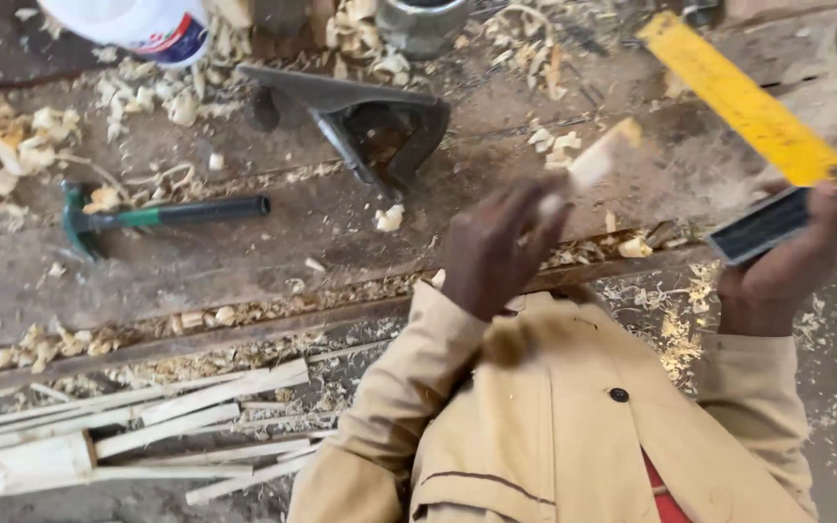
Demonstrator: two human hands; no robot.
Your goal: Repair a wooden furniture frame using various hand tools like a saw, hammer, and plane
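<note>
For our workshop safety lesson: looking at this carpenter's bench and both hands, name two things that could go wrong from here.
1. The left hand holds a small pale wood piece that looks blurred; it might slip out and fly off.
2. The right hand grips the try square at the bench edge; its yellow blade could snag or drop.
3. The hand plane and hammer lie loose among shavings, so they could be knocked off.

A woodworking shop: shavings (12,145) litter the workbench (244,242), with a hammer (162,215) left of a hand plane (365,121).
</note>
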